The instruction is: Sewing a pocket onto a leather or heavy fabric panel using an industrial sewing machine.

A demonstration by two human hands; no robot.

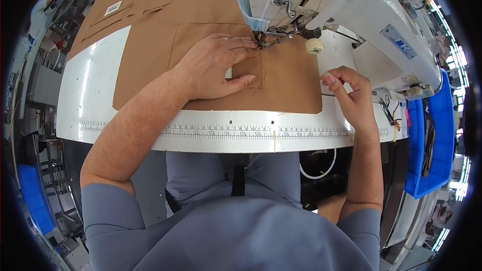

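Left hand [218, 65] flat on brown fabric [291, 83], perhaps against the presser foot [260, 42].

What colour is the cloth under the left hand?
The cloth under the left hand is brown, seen best in the head view.

Numbers line the ruler [233, 133] — letters, the blue plate [397, 41] on the machine [384, 17].

One counter [103, 68] carries one sewing machine [401, 25], one brown fabric panel [291, 83] nearest its front edge, one white label [113, 8] toward its far left corner and one ruler strip [216, 131]; two blue bins [415, 145] show, one past each side edge.
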